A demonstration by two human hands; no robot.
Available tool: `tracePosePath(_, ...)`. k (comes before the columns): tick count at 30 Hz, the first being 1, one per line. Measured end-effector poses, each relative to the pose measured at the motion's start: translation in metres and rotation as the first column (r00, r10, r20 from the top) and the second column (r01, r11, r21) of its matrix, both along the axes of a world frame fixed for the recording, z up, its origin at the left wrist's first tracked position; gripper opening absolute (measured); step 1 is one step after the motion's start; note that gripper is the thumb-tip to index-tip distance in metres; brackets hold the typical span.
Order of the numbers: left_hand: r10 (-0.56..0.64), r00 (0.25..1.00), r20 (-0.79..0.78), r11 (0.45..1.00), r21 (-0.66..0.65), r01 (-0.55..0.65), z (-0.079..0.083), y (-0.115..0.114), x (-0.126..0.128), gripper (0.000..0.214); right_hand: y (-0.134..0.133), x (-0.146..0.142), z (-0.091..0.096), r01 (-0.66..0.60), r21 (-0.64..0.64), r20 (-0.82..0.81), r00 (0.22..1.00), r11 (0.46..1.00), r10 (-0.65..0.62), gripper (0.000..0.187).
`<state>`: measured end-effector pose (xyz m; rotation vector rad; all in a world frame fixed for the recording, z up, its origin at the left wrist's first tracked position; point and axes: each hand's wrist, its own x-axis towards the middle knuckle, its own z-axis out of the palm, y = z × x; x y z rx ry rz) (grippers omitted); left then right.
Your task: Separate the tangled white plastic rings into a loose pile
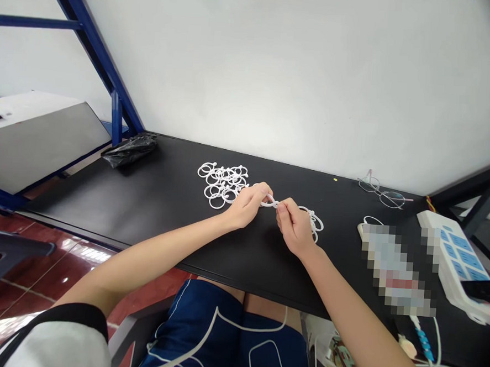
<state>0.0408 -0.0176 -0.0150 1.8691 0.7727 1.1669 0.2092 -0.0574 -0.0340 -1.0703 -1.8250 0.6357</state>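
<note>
Over the black table [152, 200], my left hand [250, 203] and my right hand [294, 225] meet, both pinched on a white plastic ring [270, 201] held between them. A short chain of linked white rings [315, 221] trails from it behind my right hand. A loose pile of white rings [222, 183] lies on the table just left of my left hand.
A crumpled black plastic bag [131, 149] lies at the table's far left. Wire-framed glasses [381, 193] rest at the far right near the wall. A white power strip [460, 263] with a dark phone on it sits at the right edge. A blue metal frame [99, 53] rises on the left.
</note>
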Motion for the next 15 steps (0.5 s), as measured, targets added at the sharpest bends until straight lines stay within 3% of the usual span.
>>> tracePosePath(6, -0.077, 0.993, 0.088, 0.996, -0.047, 0.082, -0.0016, -0.0038, 0.0048, 0.058, -0.0037, -0.0061, -0.0086, 0.050, 0.076, -0.120, 0.992, 0.996, -0.040, 0.026)
tracePosePath(15, -0.098, 0.988, 0.119, 0.989, -0.097, 0.110, -0.0033, -0.0036, 0.0057, 0.056, -0.0044, -0.0066, -0.0099, 0.064, 0.100, -0.135, 0.990, 0.993, -0.050, 0.025)
